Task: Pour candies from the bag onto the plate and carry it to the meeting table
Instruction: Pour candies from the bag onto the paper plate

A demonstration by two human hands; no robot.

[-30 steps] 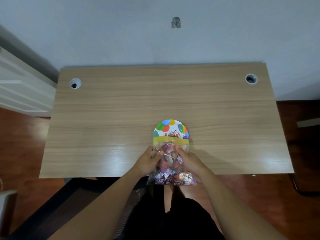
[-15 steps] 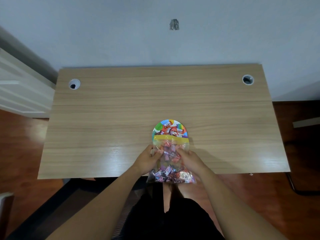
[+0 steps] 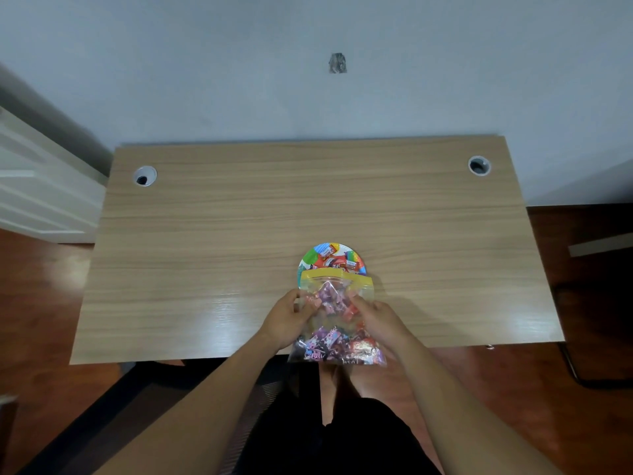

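**A:** What was hidden from view while you held the bag?

**B:** Your bag (image 3: 337, 317) covered the near half of the plate (image 3: 310, 260), so only its far half showed. Your fingertips were tucked against the plastic, and your feet were partly blocked by the bag's lower end, which hung past the near edge of the desk (image 3: 212, 241).

**A:** How did the bag and plate look?

**B:** The bag was clear plastic with a yellow strip at its mouth, which pointed away from you over the plate. Your left hand (image 3: 286, 318) pinched its left side and your right hand (image 3: 378, 318) pinched its right side, both closed on the plastic. Wrapped candies (image 3: 334, 342) in purple, pink and red filled it, most bunched at the end nearest you. The round plate had bright balloon-like patches and lay on the desk near its front edge, with a few red and orange candies on it.

**A:** Could any writing be read?

**B:** The wrappers carried lettering, but it was too small and blurred to read.
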